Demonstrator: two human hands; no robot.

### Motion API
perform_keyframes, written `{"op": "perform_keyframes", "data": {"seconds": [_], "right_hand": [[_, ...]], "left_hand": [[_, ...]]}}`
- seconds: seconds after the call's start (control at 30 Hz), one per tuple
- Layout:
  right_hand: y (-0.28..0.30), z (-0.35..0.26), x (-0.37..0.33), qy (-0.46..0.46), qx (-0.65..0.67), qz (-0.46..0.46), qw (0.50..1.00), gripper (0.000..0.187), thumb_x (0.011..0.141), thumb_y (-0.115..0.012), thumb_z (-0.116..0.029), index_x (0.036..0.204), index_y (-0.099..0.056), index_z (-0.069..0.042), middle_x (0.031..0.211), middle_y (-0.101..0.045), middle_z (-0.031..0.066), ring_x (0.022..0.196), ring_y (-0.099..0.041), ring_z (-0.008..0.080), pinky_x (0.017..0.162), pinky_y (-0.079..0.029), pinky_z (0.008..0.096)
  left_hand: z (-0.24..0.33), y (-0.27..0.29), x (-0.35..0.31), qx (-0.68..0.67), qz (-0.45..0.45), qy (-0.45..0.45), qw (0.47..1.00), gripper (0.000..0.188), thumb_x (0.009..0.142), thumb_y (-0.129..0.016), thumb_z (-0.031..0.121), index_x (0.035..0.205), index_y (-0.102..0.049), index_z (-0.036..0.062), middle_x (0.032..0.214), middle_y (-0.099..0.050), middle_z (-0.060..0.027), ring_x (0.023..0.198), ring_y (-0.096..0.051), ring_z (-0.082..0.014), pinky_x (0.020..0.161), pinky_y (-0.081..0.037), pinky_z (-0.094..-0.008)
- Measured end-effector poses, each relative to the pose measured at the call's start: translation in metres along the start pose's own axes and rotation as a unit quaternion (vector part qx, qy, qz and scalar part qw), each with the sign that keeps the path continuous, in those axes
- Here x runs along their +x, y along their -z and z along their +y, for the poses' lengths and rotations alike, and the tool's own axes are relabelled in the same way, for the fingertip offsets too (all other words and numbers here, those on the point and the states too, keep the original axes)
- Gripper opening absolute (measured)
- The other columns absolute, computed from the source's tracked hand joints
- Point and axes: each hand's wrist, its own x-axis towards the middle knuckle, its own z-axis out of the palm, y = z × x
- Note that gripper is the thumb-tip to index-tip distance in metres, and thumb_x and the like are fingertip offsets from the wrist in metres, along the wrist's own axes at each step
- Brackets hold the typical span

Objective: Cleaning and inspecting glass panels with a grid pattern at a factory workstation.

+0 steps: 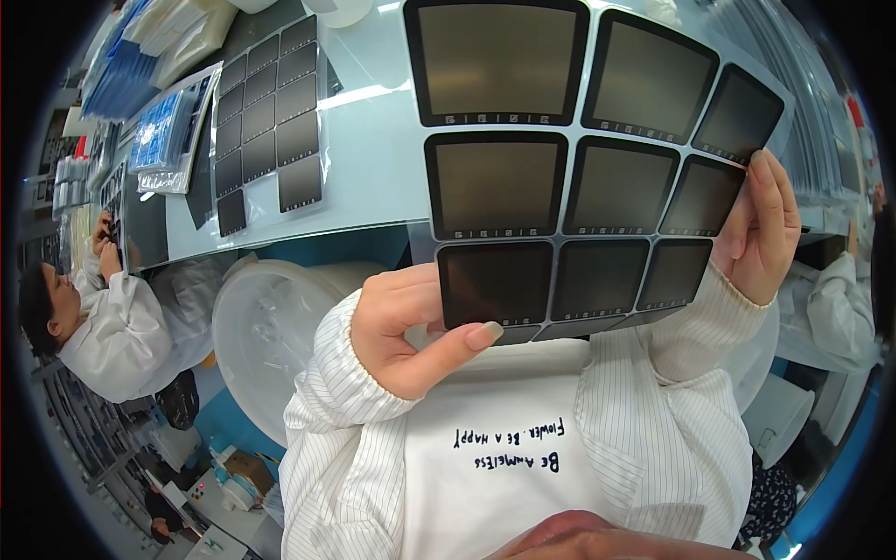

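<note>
Tilted up in front of my chest is a large pale sheet (571, 140) bearing rows of dark, glossy, screen-like panels, each with a strip of small white marks along its lower edge. My left hand (397, 327) grips its lower left corner, thumb on the front and the other fingers behind, partly hidden. At the right edge, my right hand (763, 224) is closed on the sheet, with fingertips along the border. A similar sheet of smaller-looking dark panels (275, 131) lies on the table to the left; one place in its bottom row holds no panel.
The pale glossy table (373, 177) ends just beyond my hands. Blue-and-clear film packs (163, 140) and stacked plastic sleeves (121, 75) lie at the far left. A white bin (271, 345) with clear plastic stands below. A co-worker (112, 327) in white works at left.
</note>
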Motion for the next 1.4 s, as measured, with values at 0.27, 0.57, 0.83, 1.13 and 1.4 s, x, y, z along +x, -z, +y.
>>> {"op": "perform_keyframes", "data": {"seconds": [0.27,0.57,0.83,1.13,1.4], "right_hand": [[0.005,0.003,0.002,0.011,0.02,-0.05,0.998,0.025,0.091,-0.057,-0.006,0.113,-0.063,0.005,0.074,-0.068,0.0076,0.036,-0.039,0.0038,0.038,-0.026,0.0149],[0.0,0.005,0.009,0.024,0.038,-0.066,0.997,0.024,0.094,-0.054,-0.008,0.114,-0.062,0.003,0.089,-0.07,0.012,0.039,-0.04,0.003,0.039,-0.029,0.0139],[-0.013,-0.002,0.021,0.12,0.027,0.039,0.992,0.024,0.095,-0.052,-0.009,0.113,-0.063,0.003,0.106,-0.068,0.0158,0.044,-0.039,0.0032,0.041,-0.033,0.0131],[-0.022,-0.01,0.018,0.121,-0.006,0.04,0.992,0.023,0.093,-0.054,-0.007,0.112,-0.064,0.003,0.103,-0.068,0.0153,0.045,-0.041,0.0035,0.041,-0.033,0.0129],[-0.029,-0.007,0.015,0.138,0.037,-0.008,0.99,0.024,0.095,-0.052,-0.008,0.112,-0.063,0.004,0.101,-0.069,0.0145,0.044,-0.041,0.0029,0.042,-0.035,0.0128]], "left_hand": [[0.001,-0.002,0.0,0.001,0.001,-0.007,1.0,0.01,0.079,-0.068,0.007,0.083,-0.067,-0.0024,0.071,-0.062,-0.007,0.052,-0.051,-0.0127,0.047,-0.04,-0.0241],[-0.001,0.002,0.0,0.034,-0.006,-0.011,0.999,0.015,0.079,-0.07,0.008,0.088,-0.066,-0.0031,0.078,-0.064,-0.0083,0.053,-0.051,-0.0124,0.048,-0.04,-0.0215],[-0.007,0.004,-0.007,0.06,0.05,-0.016,0.997,0.011,0.08,-0.068,0.009,0.084,-0.066,-0.0009,0.07,-0.061,-0.0059,0.051,-0.048,-0.0111,0.048,-0.039,-0.0224],[-0.008,0.009,-0.015,0.038,0.077,0.008,0.996,0.01,0.081,-0.066,0.007,0.077,-0.064,-0.0009,0.059,-0.054,-0.0039,0.05,-0.046,-0.0116,0.047,-0.036,-0.0241],[-0.006,0.013,-0.024,0.011,0.1,0.002,0.995,0.01,0.084,-0.063,0.007,0.085,-0.064,-0.0032,0.072,-0.063,-0.0091,0.06,-0.055,-0.0148,0.058,-0.044,-0.0253]]}}
